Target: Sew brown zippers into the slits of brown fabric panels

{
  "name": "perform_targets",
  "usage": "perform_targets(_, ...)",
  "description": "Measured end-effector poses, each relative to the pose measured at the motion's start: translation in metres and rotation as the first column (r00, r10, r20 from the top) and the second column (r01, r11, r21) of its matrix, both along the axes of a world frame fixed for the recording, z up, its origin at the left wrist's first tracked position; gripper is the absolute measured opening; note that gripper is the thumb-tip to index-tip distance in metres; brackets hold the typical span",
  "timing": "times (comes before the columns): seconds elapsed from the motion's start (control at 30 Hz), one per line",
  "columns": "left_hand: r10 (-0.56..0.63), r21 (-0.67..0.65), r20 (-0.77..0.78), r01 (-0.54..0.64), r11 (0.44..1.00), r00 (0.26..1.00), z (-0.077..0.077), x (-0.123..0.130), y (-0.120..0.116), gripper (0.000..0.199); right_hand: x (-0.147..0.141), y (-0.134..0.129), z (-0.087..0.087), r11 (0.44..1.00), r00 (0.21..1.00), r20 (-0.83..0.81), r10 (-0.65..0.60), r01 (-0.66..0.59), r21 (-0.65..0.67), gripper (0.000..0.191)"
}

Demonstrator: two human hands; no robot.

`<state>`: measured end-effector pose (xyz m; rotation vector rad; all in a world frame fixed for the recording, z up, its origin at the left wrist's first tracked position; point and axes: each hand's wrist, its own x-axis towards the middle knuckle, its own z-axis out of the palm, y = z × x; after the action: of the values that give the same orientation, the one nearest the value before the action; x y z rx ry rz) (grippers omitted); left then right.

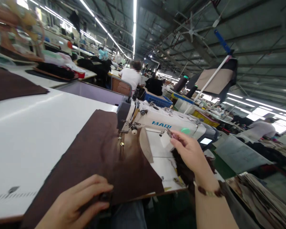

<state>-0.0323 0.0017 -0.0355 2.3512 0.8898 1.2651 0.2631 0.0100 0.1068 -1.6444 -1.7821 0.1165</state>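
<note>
A piece of dark brown fabric [85, 159] lies across the white table and under the needle area of a white sewing machine [154, 117]. My left hand [78, 200] is at the fabric's near edge, its fingers curled toward the thumb around something dark that I cannot make out. My right hand [188, 149] is closed, thumb and fingertips pinching a small dark metal tool [168, 131] in front of the machine's arm. Beside those fingertips is a small white block [166, 141]. The presser foot [122, 144] stands at the fabric, with a bright spot on it.
The white table [26, 133] extends left, with another brown fabric piece [11, 82] on it. Dark crumpled cloth [184, 171] lies under my right forearm. Stacked fabric [259, 197] is at the lower right. Ahead sits a person in white [131, 78], near a blue crate [157, 99].
</note>
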Motion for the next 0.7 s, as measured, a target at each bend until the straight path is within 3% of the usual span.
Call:
perform_targets(0.07, -0.024, -0.018, 0.01, 0.024, 1.0, 1.0, 0.011, 0.001, -0.003, 0.017, -0.023, -0.031, -0.017, 0.967, 0.983, -0.126, 0.135, -0.159, -0.202, 0.03)
perform_targets(0.13, -0.002, 0.013, 0.021, 0.002, 1.0, 1.0, 0.02, 0.003, -0.005, 0.016, -0.044, -0.055, -0.034, 0.897, 0.946, -0.235, 0.221, -0.292, -0.331, 0.023)
perform_targets(0.23, -0.018, 0.109, 0.02, 0.016, 0.994, 1.0, 0.03, 0.007, -0.009, 0.011, -0.068, -0.075, -0.057, 0.787, 0.872, -0.415, 0.262, -0.441, -0.431, 0.017)
perform_targets(0.3, -0.071, 0.165, 0.013, 0.068, 0.984, 0.997, 0.032, 0.008, -0.011, 0.007, -0.075, -0.079, -0.067, 0.747, 0.844, -0.477, 0.244, -0.478, -0.462, 0.015)
perform_targets(0.57, -0.187, 0.295, -0.061, 0.197, 0.935, 0.98, 0.029, 0.005, -0.013, 0.01, -0.074, -0.081, -0.07, 0.75, 0.826, -0.513, 0.236, -0.49, -0.444, 0.018)
perform_targets(0.7, -0.254, 0.217, -0.065, 0.262, 0.94, 0.965, 0.034, 0.004, -0.018, 0.018, -0.072, -0.08, -0.074, 0.76, 0.82, -0.533, 0.209, -0.479, -0.439, 0.021)
